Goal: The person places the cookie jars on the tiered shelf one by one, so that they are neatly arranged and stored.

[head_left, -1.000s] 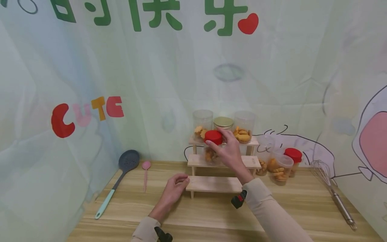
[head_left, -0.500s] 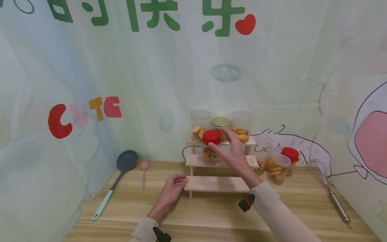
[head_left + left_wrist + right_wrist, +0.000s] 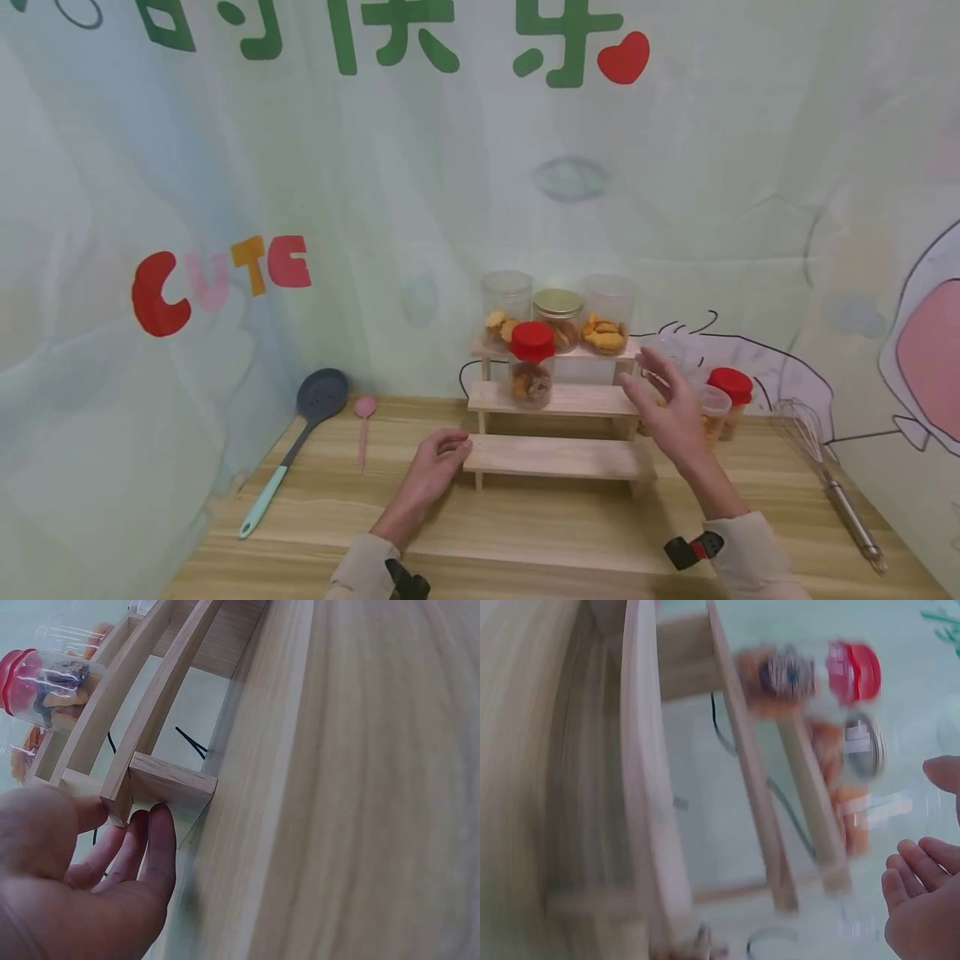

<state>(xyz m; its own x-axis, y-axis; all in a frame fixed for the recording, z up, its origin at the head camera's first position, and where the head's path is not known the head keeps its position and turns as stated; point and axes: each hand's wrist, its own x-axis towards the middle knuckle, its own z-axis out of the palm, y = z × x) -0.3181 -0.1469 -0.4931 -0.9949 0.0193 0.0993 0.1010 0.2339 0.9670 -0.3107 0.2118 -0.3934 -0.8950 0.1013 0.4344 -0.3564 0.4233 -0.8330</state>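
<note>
A three-step wooden display rack (image 3: 558,458) stands on the table. My left hand (image 3: 431,471) grips the left end of its lowest step; in the left wrist view the thumb and fingers lie around the step's corner. On the middle step, toward the left, sits a red-lidded jar (image 3: 532,371) of snacks. My right hand (image 3: 675,417) is in the air at the rack's right side, fingers apart and holding nothing. Along the top step are a lidless clear jar (image 3: 506,308), a gold-lidded jar (image 3: 558,321) and another lidless jar (image 3: 607,317) with yellow snacks.
Right of the rack, partly behind my right hand, are a lidless jar (image 3: 712,404) and a second red-lidded jar (image 3: 731,392). A whisk (image 3: 832,483) lies at far right. A slotted skimmer (image 3: 303,442) and a pink spoon (image 3: 364,425) lie at left. A printed cloth (image 3: 420,183) hangs behind.
My right hand has let go of the red-lidded jar on the middle step and moved right, away from it. The left hand stays at the rack's lowest step.
</note>
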